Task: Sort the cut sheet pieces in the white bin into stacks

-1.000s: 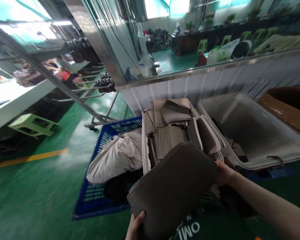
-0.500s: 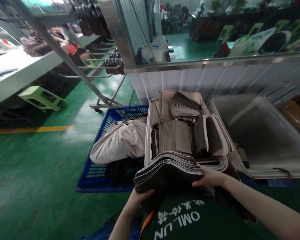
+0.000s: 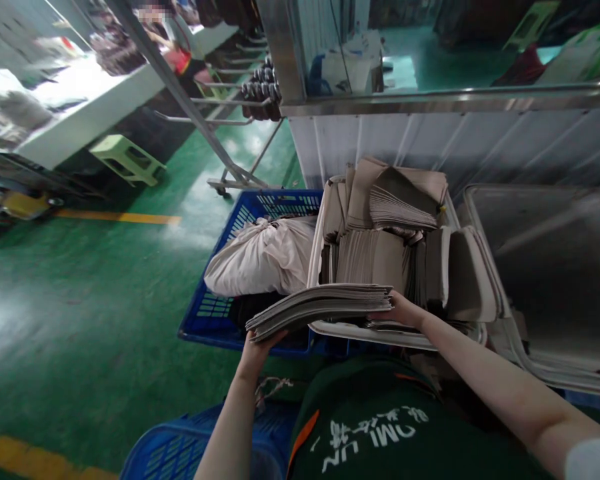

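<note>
A stack of thin grey-brown sheets [image 3: 320,305], slightly bowed, is held level in front of me between both hands. My left hand [image 3: 261,347] grips its left end, thumb underneath near the edge. At the other end, my right hand [image 3: 400,311] is closed on the stack, its fingers partly hidden. Just beyond lies a white bin [image 3: 350,333] packed with bundles of similar sheets [image 3: 373,257], some standing on edge and some fanned on top. The stack overlaps the bin's near left rim in view; whether it touches I cannot tell.
Left of the bin, a blue crate [image 3: 193,320] holds a tied white cloth bundle [image 3: 265,257]. Another pale bin [image 3: 555,267] stands at the right, and a blue basket [image 3: 180,447] below left. A metal rack [image 3: 205,147], green stool [image 3: 127,160] and seated person [image 3: 173,50] are farther off.
The stack has flattened from a strong arch to a slight bow and risen away from my body. Both hands moved with it. My view has shifted left.
</note>
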`<control>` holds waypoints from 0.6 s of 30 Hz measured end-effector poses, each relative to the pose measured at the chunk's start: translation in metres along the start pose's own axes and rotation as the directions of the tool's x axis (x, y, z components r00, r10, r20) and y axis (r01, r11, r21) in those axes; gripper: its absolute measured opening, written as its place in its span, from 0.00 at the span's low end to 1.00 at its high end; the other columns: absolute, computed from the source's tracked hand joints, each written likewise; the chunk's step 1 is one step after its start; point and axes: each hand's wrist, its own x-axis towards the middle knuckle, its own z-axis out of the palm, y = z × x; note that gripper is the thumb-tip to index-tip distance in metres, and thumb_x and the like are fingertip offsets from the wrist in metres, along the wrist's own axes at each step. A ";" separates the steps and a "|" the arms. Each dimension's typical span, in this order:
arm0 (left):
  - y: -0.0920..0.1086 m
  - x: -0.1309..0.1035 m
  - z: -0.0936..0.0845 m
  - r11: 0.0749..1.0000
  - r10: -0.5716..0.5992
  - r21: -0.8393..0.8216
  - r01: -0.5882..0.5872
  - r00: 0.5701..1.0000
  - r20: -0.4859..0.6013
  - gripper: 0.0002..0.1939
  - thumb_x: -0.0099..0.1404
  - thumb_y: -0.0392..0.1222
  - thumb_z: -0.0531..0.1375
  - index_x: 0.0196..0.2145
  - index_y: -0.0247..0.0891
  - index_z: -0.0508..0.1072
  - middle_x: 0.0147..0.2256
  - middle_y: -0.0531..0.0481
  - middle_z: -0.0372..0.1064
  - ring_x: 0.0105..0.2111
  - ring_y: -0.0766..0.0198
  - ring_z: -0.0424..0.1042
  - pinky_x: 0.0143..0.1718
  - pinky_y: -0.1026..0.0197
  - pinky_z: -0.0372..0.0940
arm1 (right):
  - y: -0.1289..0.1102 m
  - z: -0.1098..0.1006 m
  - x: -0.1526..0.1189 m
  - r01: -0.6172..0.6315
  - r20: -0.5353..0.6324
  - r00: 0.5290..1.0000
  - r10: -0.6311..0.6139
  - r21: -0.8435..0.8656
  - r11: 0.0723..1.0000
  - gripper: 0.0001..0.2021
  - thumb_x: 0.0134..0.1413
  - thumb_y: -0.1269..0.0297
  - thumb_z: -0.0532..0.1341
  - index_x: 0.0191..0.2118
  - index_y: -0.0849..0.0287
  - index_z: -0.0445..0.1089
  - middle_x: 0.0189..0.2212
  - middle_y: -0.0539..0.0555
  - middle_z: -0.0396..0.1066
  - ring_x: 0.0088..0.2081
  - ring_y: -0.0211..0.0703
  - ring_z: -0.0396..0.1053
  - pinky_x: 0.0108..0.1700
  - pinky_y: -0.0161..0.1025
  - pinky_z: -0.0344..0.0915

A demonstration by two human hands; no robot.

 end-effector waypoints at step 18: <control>-0.013 0.011 0.006 0.991 0.098 -0.084 -0.100 0.995 -0.019 0.30 0.45 0.37 0.70 0.46 0.40 0.65 0.45 0.48 0.69 0.45 0.56 0.70 0.47 0.54 0.67 | -0.004 0.005 -0.021 0.084 -0.040 0.996 -0.084 -0.011 0.996 0.28 0.40 0.62 0.69 0.52 0.53 0.67 0.53 0.56 0.66 0.55 0.54 0.63 0.60 0.50 0.56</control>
